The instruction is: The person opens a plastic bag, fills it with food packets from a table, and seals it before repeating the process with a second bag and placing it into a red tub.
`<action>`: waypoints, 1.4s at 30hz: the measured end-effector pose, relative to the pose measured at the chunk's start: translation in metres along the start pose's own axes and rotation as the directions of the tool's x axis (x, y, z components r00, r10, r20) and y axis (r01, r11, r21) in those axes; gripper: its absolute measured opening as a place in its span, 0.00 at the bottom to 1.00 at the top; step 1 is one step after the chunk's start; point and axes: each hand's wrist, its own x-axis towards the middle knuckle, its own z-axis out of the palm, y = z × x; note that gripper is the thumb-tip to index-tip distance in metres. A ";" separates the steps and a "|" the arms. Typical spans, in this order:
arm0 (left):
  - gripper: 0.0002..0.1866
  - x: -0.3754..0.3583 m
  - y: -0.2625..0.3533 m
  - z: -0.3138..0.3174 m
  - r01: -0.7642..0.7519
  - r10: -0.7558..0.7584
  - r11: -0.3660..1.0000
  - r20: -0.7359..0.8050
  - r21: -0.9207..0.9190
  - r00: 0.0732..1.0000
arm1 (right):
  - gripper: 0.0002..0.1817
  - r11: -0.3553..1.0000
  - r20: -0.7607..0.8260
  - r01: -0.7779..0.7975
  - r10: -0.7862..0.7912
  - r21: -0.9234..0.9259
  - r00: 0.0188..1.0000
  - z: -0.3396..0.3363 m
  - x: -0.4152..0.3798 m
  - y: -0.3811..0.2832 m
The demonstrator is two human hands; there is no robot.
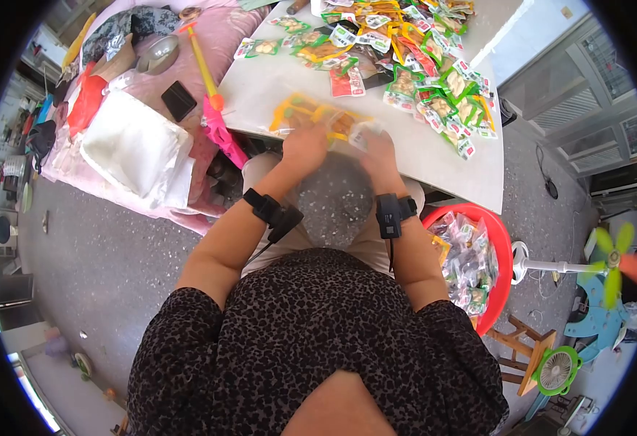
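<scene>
At the near edge of the white table, my left hand has its fingers on a yellow-edged packet. My right hand is closed on a whitish, blurred packet beside another yellow packet. The packets lie side by side between the hands and may be joined; motion blur hides this. Beyond them spreads a heap of small green, yellow and red food packets. A red-labelled packet lies just past the hands.
A red tub full of packets stands on the floor at the right, near a fan with green blades and a wooden stool. On the left, a pink-covered bed holds a white bag and a black phone.
</scene>
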 end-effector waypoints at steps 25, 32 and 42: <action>0.04 -0.019 -0.022 0.013 -0.170 0.184 0.981 -0.176 0.092 0.967 | 0.09 0.847 0.169 -0.042 0.154 -0.531 0.973 0.023 0.008 0.006; 0.04 -0.018 -0.027 0.007 -0.223 0.233 0.972 -0.224 0.070 0.946 | 0.12 0.940 0.182 -0.078 0.145 -0.331 0.973 0.036 0.011 0.020; 0.15 -0.057 -0.037 0.014 0.022 -0.032 0.999 -0.220 -0.045 0.975 | 0.15 0.586 0.134 0.169 -0.103 -0.792 0.986 0.011 0.063 -0.001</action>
